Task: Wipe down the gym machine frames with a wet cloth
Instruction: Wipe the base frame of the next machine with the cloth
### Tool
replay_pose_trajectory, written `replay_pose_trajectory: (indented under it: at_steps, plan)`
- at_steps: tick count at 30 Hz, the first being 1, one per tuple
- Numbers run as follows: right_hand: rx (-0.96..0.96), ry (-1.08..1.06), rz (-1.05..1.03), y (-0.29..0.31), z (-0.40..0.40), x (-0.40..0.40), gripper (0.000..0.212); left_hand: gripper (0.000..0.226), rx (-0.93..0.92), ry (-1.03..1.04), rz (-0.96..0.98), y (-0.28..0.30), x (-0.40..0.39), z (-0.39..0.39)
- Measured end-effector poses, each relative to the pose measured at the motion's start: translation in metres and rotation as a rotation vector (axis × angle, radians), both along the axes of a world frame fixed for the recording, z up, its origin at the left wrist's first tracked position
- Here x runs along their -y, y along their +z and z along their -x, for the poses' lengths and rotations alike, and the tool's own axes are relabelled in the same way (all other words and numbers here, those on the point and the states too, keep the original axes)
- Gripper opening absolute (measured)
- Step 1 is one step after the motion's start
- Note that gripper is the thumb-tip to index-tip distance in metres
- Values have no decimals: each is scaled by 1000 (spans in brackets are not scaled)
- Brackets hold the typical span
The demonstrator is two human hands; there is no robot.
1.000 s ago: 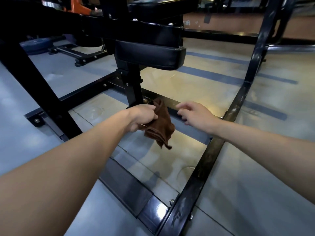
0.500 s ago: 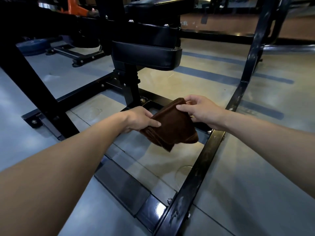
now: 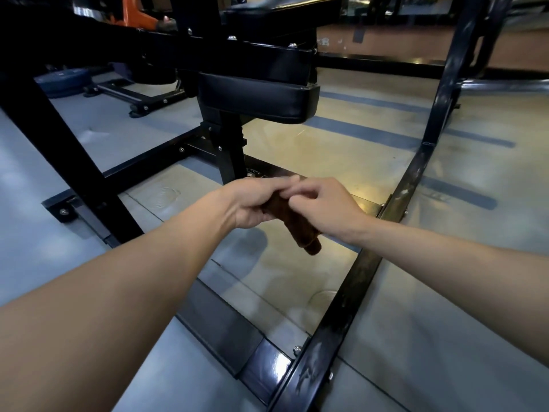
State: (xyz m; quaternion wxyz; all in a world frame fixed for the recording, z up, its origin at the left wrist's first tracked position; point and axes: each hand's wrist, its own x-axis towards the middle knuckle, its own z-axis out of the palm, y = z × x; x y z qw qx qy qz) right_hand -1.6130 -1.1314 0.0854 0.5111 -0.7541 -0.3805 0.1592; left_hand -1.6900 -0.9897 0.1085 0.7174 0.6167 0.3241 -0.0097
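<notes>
Mid-frame, left hand (image 3: 252,203) and right hand (image 3: 320,209) both pinch the folded cloth (image 3: 300,230); loosening could drop it.

Black steel, brown cloth, grey and tan floor

The cloth (image 3: 300,230) is dark brown, plain, with no pattern to be seen. The machine frame (image 3: 350,295) is glossy black, smeared with pale whitish marks along its near rail, and the seat pad (image 3: 255,98) above is black too. The floor (image 3: 445,337) is blue-grey with a tan panel crossed by darker blue-grey stripes. Far left lies what looks like a blue weight plate (image 3: 62,80), and an orange part (image 3: 135,13) shows at the top.
</notes>
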Motion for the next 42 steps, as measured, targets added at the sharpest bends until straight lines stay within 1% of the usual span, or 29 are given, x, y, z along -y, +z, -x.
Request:
replay_pose_trajectory:
  at_steps: [2, 3, 4, 5, 7, 8, 10, 11, 13, 18, 20, 21, 22, 23, 24, 25, 26, 27, 28, 29, 32, 34, 35, 37, 40, 42]
  plan:
    - [-147, -158, -81, -3, -6, 1, 23, 8, 4, 20, 6, -4, 0, 0]
    - [-152, -241, -84, -4, -12, 2, 24, 8, 16, 39, 19, -5, -1, 0]
    - [-154, -274, -57, -5, -19, 4, 23, 9, 29, 45, 31, -5, -2, 1]
    - [-173, -219, 6, -4, -24, 7, 27, 10, 43, 35, 43, -4, -3, 0]
    - [-278, 20, 138, -1, -35, 12, 45, 13, 75, 7, 76, 0, -2, 1]
    - [-318, 116, 206, -2, -40, 13, 46, 13, 95, 7, 100, 2, -3, 3]
    - [-327, 229, 302, 1, -41, 17, 33, 12, 142, 26, 136, 4, -4, 5]
    - [-324, 238, 306, 3, -41, 17, 29, 11, 169, 33, 141, 3, -6, 6]
    - [-355, 227, 271, 6, -41, 19, 28, 11, 216, 42, 132, 0, -8, 7]
    - [-685, 234, 210, 19, -33, 21, 43, 18, 281, 93, 147, -4, -12, 7]
    - [-744, 237, 172, 22, -32, 20, 36, 16, 258, 115, 115, -6, -14, 4]
    - [-730, 201, 139, 21, -32, 18, 30, 16, 199, 140, 42, -6, -14, 1]
    - [-677, 134, 109, 19, -30, 16, 25, 21, 106, 167, -67, -6, -14, -1]
    - [-556, 49, 106, 16, -30, 13, 20, 29, 5, 192, -186, -7, -13, -2]
    - [-381, -38, 129, 12, -30, 10, 17, 39, -73, 199, -272, -9, -11, -2]
    - [-210, -91, 145, 9, -30, 9, 15, 47, -113, 167, -287, -11, -8, -2]
    - [-100, -98, 142, 7, -29, 8, 16, 54, -116, 101, -237, -12, -5, -1]
    - [-64, -73, 129, 6, -28, 7, 19, 60, -95, 25, -166, -13, -1, 1]
    - [-94, -35, 113, 7, -27, 9, 22, 64, -54, -27, -105, -13, 3, 1]
    - [-138, 6, 111, 8, -26, 10, 24, 62, 3, -32, -46, -12, 6, 1]
    - [-252, 69, 130, 16, -22, 11, 24, 46, 174, 73, 143, -11, 10, 0]
    - [-331, 61, 104, 18, -23, 10, 23, 42, 230, 83, 206, -11, 12, 2]
    - [-336, 55, 112, 19, -25, 11, 23, 42, 240, 71, 222, -11, 13, 3]
    - [-259, 56, 158, 19, -26, 12, 20, 41, 240, 53, 226, -12, 14, 5]
    - [30, 86, 209, 11, -26, 11, 16, 36, 258, 14, 189, -11, 16, 5]
    - [116, 121, 178, 4, -23, 11, 14, 33, 275, -17, 205, -11, 14, 7]
